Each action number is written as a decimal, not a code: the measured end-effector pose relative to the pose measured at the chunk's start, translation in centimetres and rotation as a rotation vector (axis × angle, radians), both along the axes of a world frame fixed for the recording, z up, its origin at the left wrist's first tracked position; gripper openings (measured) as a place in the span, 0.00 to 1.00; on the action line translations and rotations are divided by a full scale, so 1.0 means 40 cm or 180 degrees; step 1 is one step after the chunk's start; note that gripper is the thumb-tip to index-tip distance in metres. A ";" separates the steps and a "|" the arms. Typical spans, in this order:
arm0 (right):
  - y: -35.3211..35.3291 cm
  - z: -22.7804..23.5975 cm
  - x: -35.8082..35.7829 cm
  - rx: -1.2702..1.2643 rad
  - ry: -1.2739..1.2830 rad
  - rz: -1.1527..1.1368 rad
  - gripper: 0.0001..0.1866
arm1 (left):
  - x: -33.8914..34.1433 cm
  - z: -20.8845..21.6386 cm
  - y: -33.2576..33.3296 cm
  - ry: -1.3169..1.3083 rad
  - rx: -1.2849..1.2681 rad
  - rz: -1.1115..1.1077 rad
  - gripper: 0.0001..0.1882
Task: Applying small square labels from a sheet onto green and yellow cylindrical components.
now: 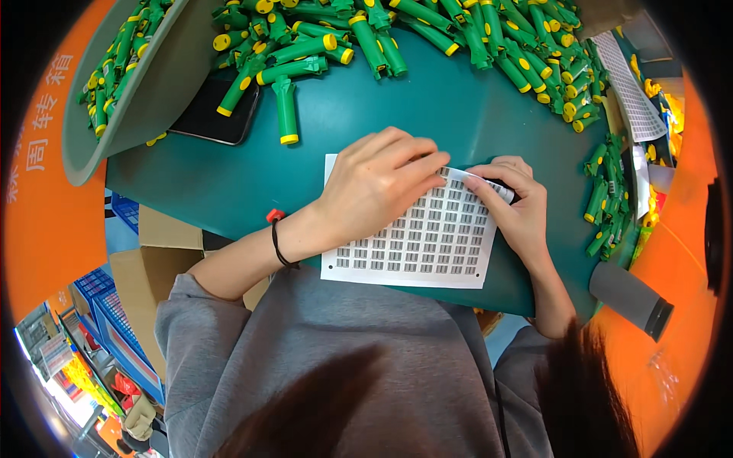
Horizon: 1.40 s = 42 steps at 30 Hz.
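A white sheet of small printed labels [412, 257] lies in front of me on the green tabletop, its upper right part curled up. My right hand [523, 202] grips that curled corner, thumb on the printed face and fingers behind the edge. Across the sheet's upper left reaches my left hand [378, 183], fingers bent and closed together near the top edge beside the right thumb. Whatever its fingertips pinch is too small or hidden to make out. Beyond the sheet, a single green tube with a yellow end [286, 111] lies close to the pile.
Many green tubes with yellow ends [374, 46] are heaped along the table's far side. A grey-green tub [172, 84] holds more at the left, beside a dark phone-like slab [221, 114]. At the right edge lies a grey cylinder [630, 300]; a cardboard box [149, 278] stands lower left.
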State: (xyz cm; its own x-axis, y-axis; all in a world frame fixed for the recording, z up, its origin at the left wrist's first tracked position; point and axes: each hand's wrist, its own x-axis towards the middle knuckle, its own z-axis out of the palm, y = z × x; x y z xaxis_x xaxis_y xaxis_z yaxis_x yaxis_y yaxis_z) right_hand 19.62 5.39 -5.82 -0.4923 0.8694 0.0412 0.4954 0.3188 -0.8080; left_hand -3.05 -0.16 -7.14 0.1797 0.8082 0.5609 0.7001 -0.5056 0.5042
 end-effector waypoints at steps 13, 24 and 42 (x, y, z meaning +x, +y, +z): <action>0.169 0.062 -0.082 0.1732 -0.0264 -0.0012 0.13 | -0.018 -0.007 0.006 -0.0295 -0.0178 -0.0382 0.07; 0.349 0.127 -0.216 0.1047 -0.1580 0.0170 0.24 | -0.026 0.025 0.012 -0.1470 -0.0720 -0.0159 0.06; -0.051 0.045 0.015 -0.0778 0.1851 0.0137 0.20 | -0.015 0.215 0.017 -0.1053 -0.1722 -0.0736 0.04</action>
